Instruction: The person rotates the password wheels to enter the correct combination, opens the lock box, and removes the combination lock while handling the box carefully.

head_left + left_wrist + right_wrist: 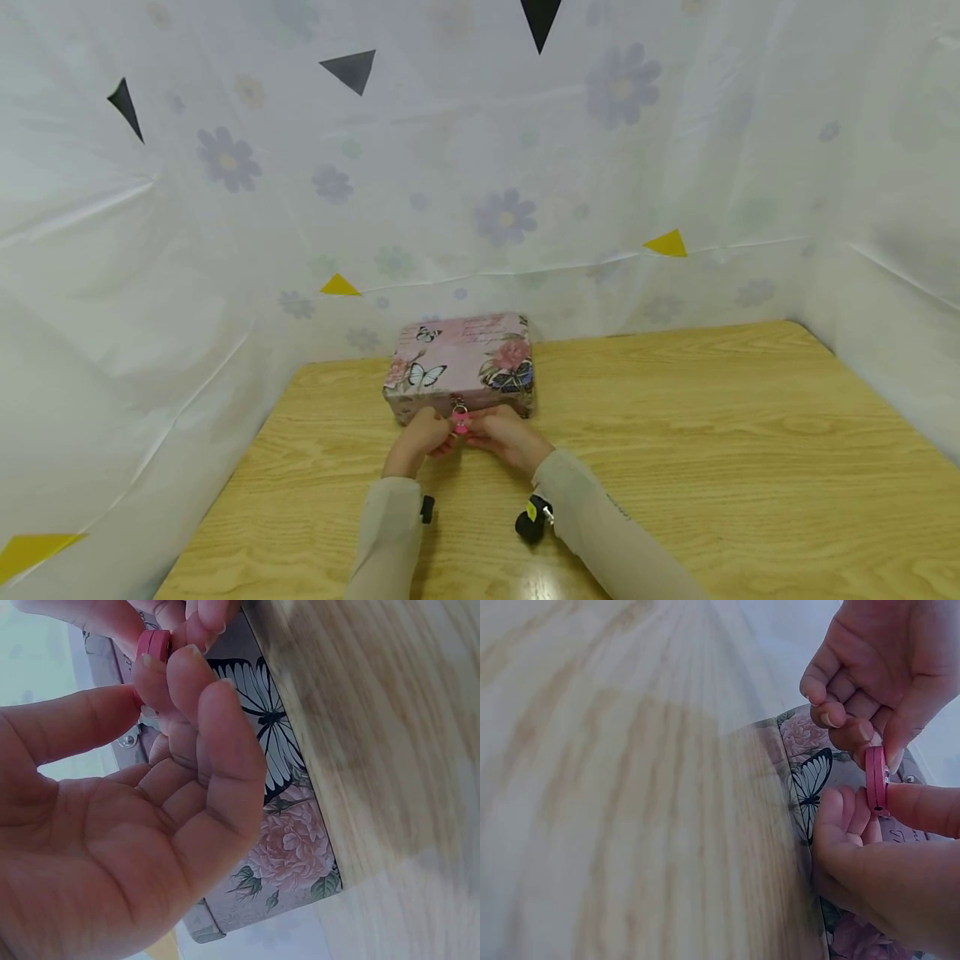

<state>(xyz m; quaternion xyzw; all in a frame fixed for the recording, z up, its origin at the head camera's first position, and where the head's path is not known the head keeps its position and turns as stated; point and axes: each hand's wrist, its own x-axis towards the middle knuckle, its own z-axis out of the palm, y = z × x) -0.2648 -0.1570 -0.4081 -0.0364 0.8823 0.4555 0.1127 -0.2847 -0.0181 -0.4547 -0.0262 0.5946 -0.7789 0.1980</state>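
A small pink padlock (pixel 461 421) with a metal shackle hangs at the front clasp of a pink box (pixel 465 354) printed with butterflies and flowers. From the left side, my left hand (pixel 426 433) pinches the padlock between thumb and fingers. My right hand (pixel 510 436) pinches its other side. The left wrist view shows the padlock's red-pink edge (pixel 153 645) between the fingertips of both hands, my left hand (pixel 142 802) with curled fingers. In the right wrist view, the padlock (pixel 876 780) stands edge-on between the hands, my right hand (pixel 892 862) nearer. The box lid is down.
The box stands near the back edge of a wooden table (pixel 675 433). White sheeting with flower prints (pixel 506 217) surrounds the table at the back and sides, with yellow (pixel 667 243) and black triangles (pixel 352 71) on it. Black devices (pixel 532 521) are at both wrists.
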